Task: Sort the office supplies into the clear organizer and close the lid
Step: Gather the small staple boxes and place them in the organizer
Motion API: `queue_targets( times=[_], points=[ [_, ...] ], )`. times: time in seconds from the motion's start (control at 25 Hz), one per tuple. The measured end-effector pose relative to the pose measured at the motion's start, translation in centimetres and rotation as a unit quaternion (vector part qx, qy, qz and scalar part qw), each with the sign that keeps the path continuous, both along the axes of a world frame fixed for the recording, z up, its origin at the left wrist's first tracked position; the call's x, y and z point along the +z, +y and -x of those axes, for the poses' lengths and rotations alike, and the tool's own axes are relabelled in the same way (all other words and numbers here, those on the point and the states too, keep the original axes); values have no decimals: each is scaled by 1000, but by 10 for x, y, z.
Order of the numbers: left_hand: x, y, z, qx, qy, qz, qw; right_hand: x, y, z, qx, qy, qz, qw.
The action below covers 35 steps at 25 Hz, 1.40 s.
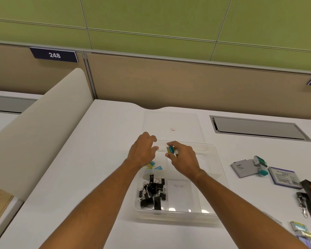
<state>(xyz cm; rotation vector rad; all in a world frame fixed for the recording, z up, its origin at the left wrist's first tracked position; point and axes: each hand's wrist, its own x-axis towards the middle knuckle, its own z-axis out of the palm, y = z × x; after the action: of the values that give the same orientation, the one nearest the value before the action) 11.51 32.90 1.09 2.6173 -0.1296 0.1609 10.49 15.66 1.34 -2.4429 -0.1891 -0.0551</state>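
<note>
1. Organizer (212,177), clear and lidless for now, sits on the white counter (104,133) right in front of the person, placed so both hands reach over it.
2. Black binder clips (152,194) fill the organizer's near-left compartment, already sorted as a heap.
3. Just beyond the clips, small blue-and-yellow packets (155,166) lie in the next compartment, partly hidden under the left wrist.
4. Above the organizer's far half, the right hand (182,159) pinches a small blue-and-yellow box (170,149) between thumb and fingertips, probably to lower it into a compartment.
5. Left of that box, the left hand (143,151) hovers with fingers loosely spread; its grip holds nothing and looks ready to steady or take the box.
6. Beyond the organizer, the clear lid (171,121) lies flat on the counter, kept out of the way until sorting ends.
7. Right of the organizer, unsorted supplies (250,167) wait, so the task seems partway done.
</note>
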Motion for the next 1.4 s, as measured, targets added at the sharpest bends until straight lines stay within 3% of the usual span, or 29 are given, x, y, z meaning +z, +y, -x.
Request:
queue_targets(
  times=[0.24, 0.4, 0.6, 0.8, 1.08, 1.4],
  points=[
    [-5, 22, 6, 46, -19, -102, 994, -1, 28, -13, 94, 55, 224, 969],
    [-12, 31, 10, 60, -4, -117, 991, -5, 37, -15, 142, 79, 272, 948],
    [-18, 39, 11, 67, 11, -127, 990, 3, 46, -26, 97, 92, 225, 965],
    [-19, 46, 11, 83, 20, -126, 988, 2, 63, -26, 97, 155, 107, 977],
    [-19, 49, 14, 84, 23, -128, 988, 4, 58, -33, 112, 149, 105, 977],
    [-12, 38, 20, 73, 26, -127, 989, 15, 41, -20, 103, 118, 9, 988]
  ],
)
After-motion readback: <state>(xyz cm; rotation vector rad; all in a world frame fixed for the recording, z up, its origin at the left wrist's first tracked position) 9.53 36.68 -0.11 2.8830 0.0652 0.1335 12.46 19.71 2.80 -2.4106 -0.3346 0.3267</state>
